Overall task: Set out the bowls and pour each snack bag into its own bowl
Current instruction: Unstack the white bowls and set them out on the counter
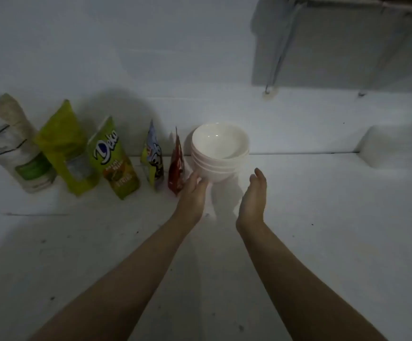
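A stack of white bowls (219,153) stands on the white surface near the wall. Several snack bags stand in a row to its left: a red bag (176,166), a blue-and-yellow bag (152,156), a green "Deka" bag (116,161), a yellow-green bag (64,148) and a white bag (13,143). My left hand (194,195) reaches in with straight fingers, its fingertips touching the lower left side of the bowl stack. My right hand (254,198) is held flat and upright just right of the stack, a little apart from it. Neither hand holds anything.
The white surface (323,230) stretches wide in front and to the right. A white block (394,146) sits at the far right by the wall. A grey cloth-covered frame (335,45) hangs at the upper right.
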A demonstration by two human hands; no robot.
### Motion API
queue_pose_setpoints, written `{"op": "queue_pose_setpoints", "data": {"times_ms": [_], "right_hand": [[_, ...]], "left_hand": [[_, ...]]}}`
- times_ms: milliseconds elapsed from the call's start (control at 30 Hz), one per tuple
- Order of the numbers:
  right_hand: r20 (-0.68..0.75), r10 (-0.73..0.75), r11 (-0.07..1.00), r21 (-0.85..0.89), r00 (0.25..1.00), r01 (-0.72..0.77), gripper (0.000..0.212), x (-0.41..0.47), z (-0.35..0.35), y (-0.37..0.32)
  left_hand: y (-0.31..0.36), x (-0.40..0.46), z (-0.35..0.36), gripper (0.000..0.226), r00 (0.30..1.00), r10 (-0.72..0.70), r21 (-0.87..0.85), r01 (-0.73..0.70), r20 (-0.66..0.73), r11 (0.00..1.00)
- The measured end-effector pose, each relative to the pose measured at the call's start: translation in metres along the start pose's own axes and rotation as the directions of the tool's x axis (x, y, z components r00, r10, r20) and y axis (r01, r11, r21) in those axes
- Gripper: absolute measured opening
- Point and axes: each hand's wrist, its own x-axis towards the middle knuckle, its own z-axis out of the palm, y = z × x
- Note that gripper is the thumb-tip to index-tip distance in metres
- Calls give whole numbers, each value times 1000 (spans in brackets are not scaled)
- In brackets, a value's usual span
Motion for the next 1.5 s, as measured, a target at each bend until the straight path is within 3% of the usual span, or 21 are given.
{"op": "queue_pose_setpoints", "data": {"times_ms": [167,233,367,600,667,767,833,933,1033,1100,1167,1267,1400,1500], "right_hand": [[154,227,971,42,962,-236,66,60,21,-3],[231,274,956,41,934,-291,80,69,33,-3],[225,251,957,87,941,-276,71,82,50,-8],[142,251,964,56,957,-261,62,71,38,-13],[123,227,971,44,966,-234,63,43,24,-8],[98,194,979,50,976,-199,66,-11,0,6],[94,198,975,81,976,-206,65,-48,-14,12],[145,200,974,74,969,-212,62,-105,-23,18],[221,245,965,35,944,-259,58,-151,-17,23],[278,257,964,-3,925,-267,59,-177,-4,28],[345,251,968,-73,904,-241,61,-205,16,34],[446,270,962,-152,853,-225,60,-253,51,44],[565,322,943,-261,759,-206,62,-318,97,58],[639,332,935,-318,694,-154,63,-366,129,71]], "left_hand": [[-7,72,17,54,964,-262,-107,256,-51,961],[-12,94,16,59,950,-299,-161,283,-89,946],[-9,117,14,61,939,-332,-271,299,-86,915],[-5,84,14,53,975,-222,-166,219,-2,961],[-12,56,15,57,979,-204,-102,201,-22,974],[-19,-1,9,71,990,-138,-138,134,-18,981],[-24,-41,-4,64,996,-84,-149,85,14,985],[-32,-89,-34,58,999,-49,-95,48,-7,994],[-41,-117,-78,48,975,-82,-110,60,-206,992],[-44,-135,-116,33,967,-67,-112,40,-245,993],[-50,-155,-159,38,966,-45,-130,12,-255,991],[-54,-182,-227,63,952,-18,-144,-28,-305,989],[-51,-222,-316,57,953,-31,-167,-21,-303,986],[-56,-250,-378,66,945,-79,-171,25,-317,985]]}}
